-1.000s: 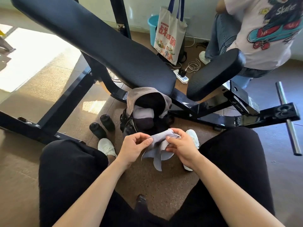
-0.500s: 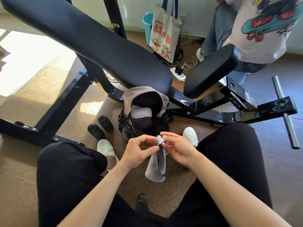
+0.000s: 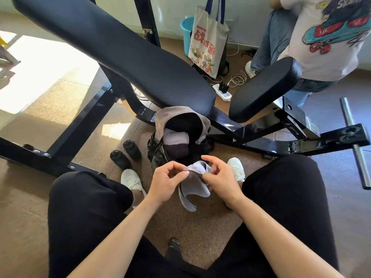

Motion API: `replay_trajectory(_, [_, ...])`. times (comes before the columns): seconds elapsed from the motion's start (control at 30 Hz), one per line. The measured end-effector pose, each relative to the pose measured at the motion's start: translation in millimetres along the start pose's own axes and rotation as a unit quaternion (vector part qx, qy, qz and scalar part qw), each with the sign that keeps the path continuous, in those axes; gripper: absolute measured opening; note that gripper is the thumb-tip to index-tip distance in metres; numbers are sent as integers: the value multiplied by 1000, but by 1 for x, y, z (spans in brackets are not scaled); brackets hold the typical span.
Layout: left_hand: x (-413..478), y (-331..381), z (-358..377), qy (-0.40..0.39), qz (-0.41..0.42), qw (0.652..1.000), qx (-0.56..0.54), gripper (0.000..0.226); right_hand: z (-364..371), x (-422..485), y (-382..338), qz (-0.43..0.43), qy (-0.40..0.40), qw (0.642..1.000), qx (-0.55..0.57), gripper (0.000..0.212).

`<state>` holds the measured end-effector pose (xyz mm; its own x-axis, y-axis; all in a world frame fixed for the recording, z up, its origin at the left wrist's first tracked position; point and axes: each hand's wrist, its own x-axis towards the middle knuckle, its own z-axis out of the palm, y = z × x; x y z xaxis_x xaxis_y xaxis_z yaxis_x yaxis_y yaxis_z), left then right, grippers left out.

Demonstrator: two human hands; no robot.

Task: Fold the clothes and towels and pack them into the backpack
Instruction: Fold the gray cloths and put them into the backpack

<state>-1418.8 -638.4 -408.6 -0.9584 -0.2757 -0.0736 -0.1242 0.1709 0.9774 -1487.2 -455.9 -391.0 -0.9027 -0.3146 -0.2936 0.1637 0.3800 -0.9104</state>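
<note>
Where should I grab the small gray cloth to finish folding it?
Probably keep the grip on the top edge of the gray cloth, which the left hand and right hand already pinch. Its lower tail hangs free and curled, so bring one hand in from below to lift that end up.

Both bare forearms come up from the bottom edge of the frame and converge at center, wrists slightly bent. Left hand sits center-left, fingers curled, thumb and index pressed together in a pinch grip on the edge of the small grey cloth. Right hand sits center-right, palm turned toward the left hand, thumb and a lower finger on the cloth's other edge, index and middle fingers lifted and spread loose above it. Hands close together, not touching each other. Thighs in black trousers spread to lower left and lower right, seated pose.
</note>
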Motion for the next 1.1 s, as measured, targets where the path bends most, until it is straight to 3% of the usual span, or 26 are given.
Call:
replay_trajectory(0.07, [1,1,-1,-13,8,1000,5,9,1,0,4,-122,-7,989,-78,62])
replay_trajectory(0.13, [1,3,-2,-40,21,999,5,9,3,-1,4,-161,-84,981,-66,62])
replay_trajectory(0.27, [-1,6,-5,-64,30,997,-9,9,9,-2,-1,-83,-184,979,-24,22])
replay_trajectory(0.33, [-1,6,-7,-65,33,997,-12,11,9,-2,-1,-62,-173,983,-10,11])
replay_trajectory(0.43, [2,4,-12,-70,33,997,-10,18,6,-3,-5,-59,-162,985,9,18])
replay_trajectory(0.6, [4,-15,-9,-136,12,988,70,25,1,-7,-13,-88,-120,987,61,13])
replay_trajectory(0.83, [14,-44,5,-160,12,966,205,43,-18,-8,-21,-84,-62,982,160,13])
replay_trajectory(1.1, [15,-74,5,-191,-51,928,315,17,-53,3,-21,-88,32,964,249,17])
